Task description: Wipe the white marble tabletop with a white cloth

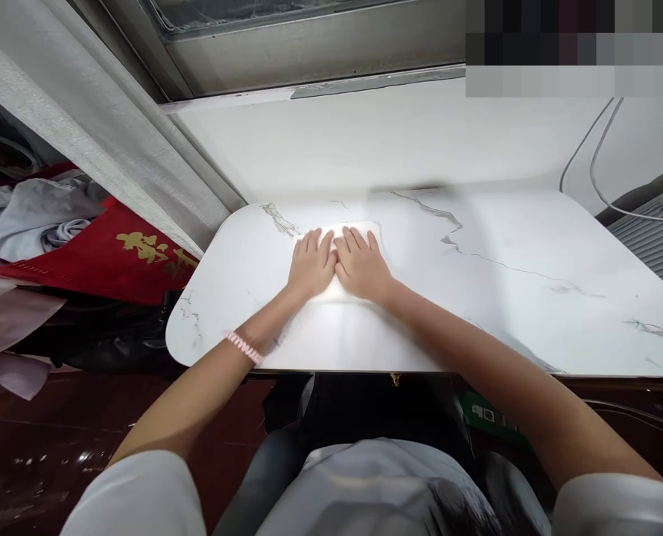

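Both of my hands lie side by side, palms down, on a folded white cloth (pixel 340 292) that rests on a white marble-patterned table (pixel 510 298). My left hand (pixel 312 264) covers the cloth's left part, its fingers stretched forward. Over the right part, my right hand (pixel 361 264) is spread flat, and the two thumbs meet near the middle. The cloth's far edge shows beyond the fingertips. A pink coiled band (pixel 243 348) circles my left wrist.
A grey-white post (pixel 108 112) rises at the table's left. Beyond it are a red bag (pixel 135 249) with gold characters and grey clothes (pixel 46 208). A white wall (pixel 365 141) borders the far edge. At right hang thin cables (pixel 594 156) near a grey ribbed object (pixel 655 238).
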`<state>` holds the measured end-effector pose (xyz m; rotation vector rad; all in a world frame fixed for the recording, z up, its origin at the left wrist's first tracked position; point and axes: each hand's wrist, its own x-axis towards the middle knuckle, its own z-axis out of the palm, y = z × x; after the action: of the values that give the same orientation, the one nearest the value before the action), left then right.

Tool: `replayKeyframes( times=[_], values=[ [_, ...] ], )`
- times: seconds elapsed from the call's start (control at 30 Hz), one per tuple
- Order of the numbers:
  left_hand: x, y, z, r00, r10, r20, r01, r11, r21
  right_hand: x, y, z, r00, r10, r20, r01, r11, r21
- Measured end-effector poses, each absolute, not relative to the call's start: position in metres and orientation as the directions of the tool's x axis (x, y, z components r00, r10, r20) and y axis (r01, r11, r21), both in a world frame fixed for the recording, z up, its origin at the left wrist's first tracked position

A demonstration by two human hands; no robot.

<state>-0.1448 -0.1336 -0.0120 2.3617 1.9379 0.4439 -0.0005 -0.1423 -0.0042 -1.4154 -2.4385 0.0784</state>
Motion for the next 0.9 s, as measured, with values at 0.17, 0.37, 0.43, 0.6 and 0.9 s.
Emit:
replayKeyframes(
  times=[0.17, 0.37, 0.43, 0.6, 0.9],
  values=[
    [-0.125, -0.216, -0.01, 0.198, 0.964, 0.179, 0.944, -0.237, 0.231, 0.023, -0.217, -0.001, -0.511, 0.829, 0.228, 0.82, 0.55, -0.162],
    [-0.092, -0.263, -0.013, 0.274, 0.94, 0.202, 0.912, -0.321, 0.258, 0.06, -0.265, -0.007, -0.496, 0.838, 0.225, 0.828, 0.535, -0.167],
    [-0.083, -0.264, -0.01, 0.292, 0.938, 0.187, 0.906, -0.334, 0.261, 0.07, -0.266, -0.009, -0.497, 0.836, 0.232, 0.831, 0.535, -0.149],
    [-0.061, -0.225, -0.001, 0.297, 0.95, 0.095, 0.921, -0.312, 0.233, 0.086, -0.228, -0.001, -0.478, 0.87, 0.124, 0.862, 0.491, -0.127],
    [-0.031, -0.06, 0.0, 0.288, 0.941, 0.18, 0.91, -0.327, 0.255, 0.099, -0.077, 0.015, -0.24, 0.968, -0.072, 0.938, 0.212, -0.274]
  ],
)
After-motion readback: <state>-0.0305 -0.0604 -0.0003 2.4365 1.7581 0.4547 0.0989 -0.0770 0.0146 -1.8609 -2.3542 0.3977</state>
